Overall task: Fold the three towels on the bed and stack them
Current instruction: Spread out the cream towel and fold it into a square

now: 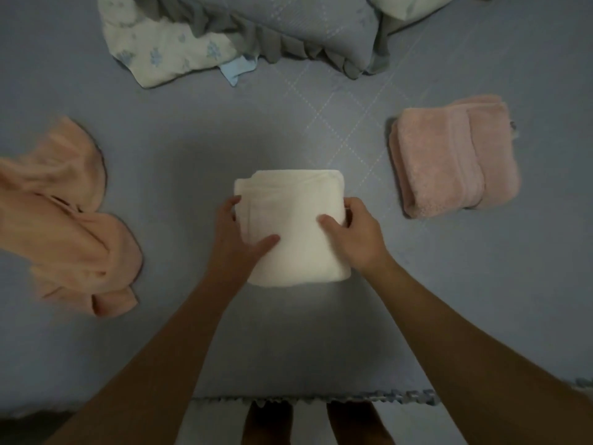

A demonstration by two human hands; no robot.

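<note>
Both the left hand (239, 234) and right hand (351, 231) grip the folded white towel (293, 220); lifted carelessly, it could flop open.

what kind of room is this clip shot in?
Most likely a bedroom: the work surface is a bed with a quilted blue bedspread, a ruffled pillow lies at its head, and towels lie on it, including a folded pink towel.

No readable text, labels or numbers appear on anything here.
</note>
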